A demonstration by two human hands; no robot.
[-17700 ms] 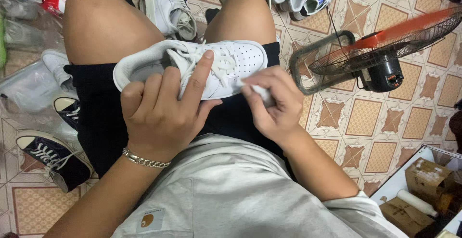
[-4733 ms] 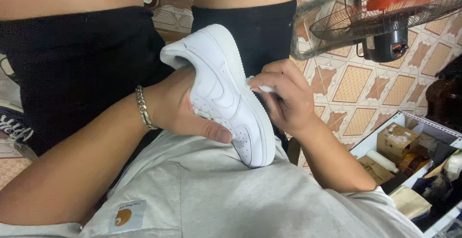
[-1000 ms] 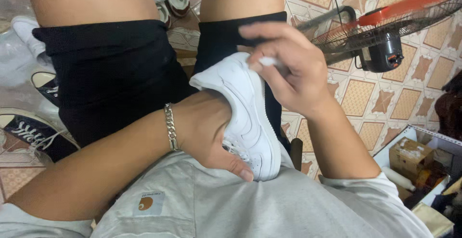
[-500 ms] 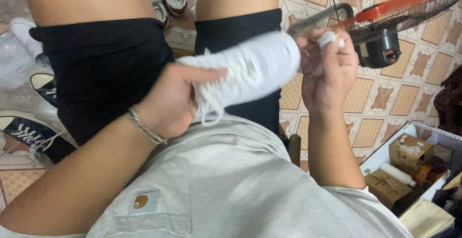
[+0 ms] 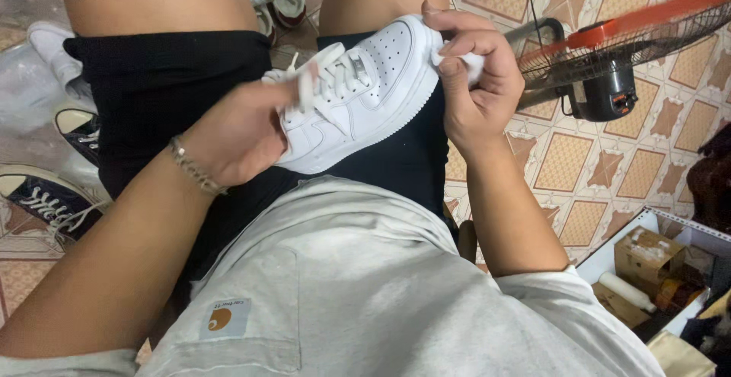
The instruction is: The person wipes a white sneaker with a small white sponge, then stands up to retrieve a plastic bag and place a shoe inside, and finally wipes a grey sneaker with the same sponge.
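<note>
Since half a second ago, the white sneaker point(image 5: 358, 91) has tilted so its laced top faces up, toe toward the right hand point(image 5: 476, 80). It sits above the lap, over the black shorts point(image 5: 145, 95). The left hand point(image 5: 244, 129) grips its heel end; the right hand pinches a small white wipe point(image 5: 472, 61) against the toe. Loosely held, the sneaker could slip toward the tiled floor point(image 5: 579, 171) near the fan point(image 5: 609, 65).

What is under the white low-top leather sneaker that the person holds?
Under the white low-top leather sneaker are the black shorts on the lap. The left hand grips its heel end. The sole underneath is hidden.
</note>
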